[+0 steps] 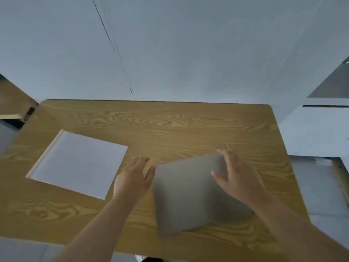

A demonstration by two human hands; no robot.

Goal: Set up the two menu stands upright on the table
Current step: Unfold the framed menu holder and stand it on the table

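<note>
From the head camera, two bare forearms reach over a wood-grain table [170,125] toward a grey menu stand [185,193]. The grey stand sits between the two hands, its far edge raised off the tabletop and its face tilted toward the camera; the picture is blurred, so the exact angle is hard to judge.

The right hand [239,178] grips the stand's far right corner: its fingers [224,156] curl over the top edge while the thumb presses on the near face, clamped on the panel. The left hand [134,176] is spread, fingers apart, with the thumb touching the stand's upper left corner; whether it actually grips I cannot tell.

Left of the left hand's fingers, just beside the wrist, a white menu stand [79,163] lies flat on the table.
</note>
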